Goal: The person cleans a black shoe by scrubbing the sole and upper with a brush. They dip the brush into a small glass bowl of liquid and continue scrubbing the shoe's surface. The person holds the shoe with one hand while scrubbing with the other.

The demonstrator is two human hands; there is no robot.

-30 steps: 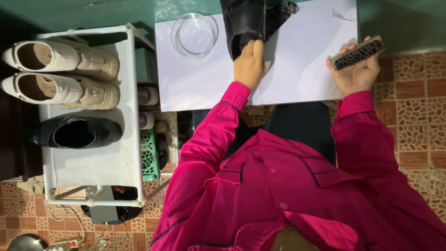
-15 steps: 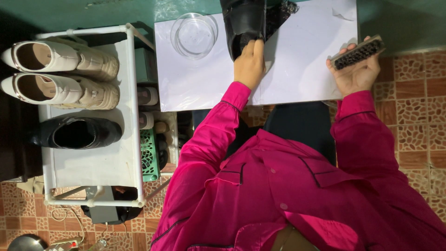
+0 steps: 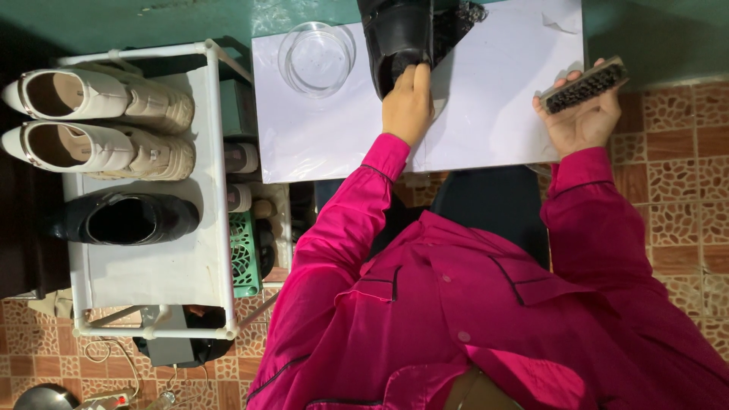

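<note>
A black shoe (image 3: 395,34) stands on the white table (image 3: 319,137) at the top of the view. My left hand (image 3: 408,102) reaches into its opening and grips it. My right hand (image 3: 581,118), palm up near the table's right edge, holds a shoe brush (image 3: 586,85) with dark bristles facing up. Both arms are in pink sleeves. A dark cloth (image 3: 456,26) lies just right of the shoe.
A clear glass bowl (image 3: 316,58) sits on the table left of the shoe. A white shoe rack (image 3: 182,266) at the left carries a pair of cream shoes (image 3: 99,121) and a black shoe (image 3: 125,219). Patterned floor tiles lie all around.
</note>
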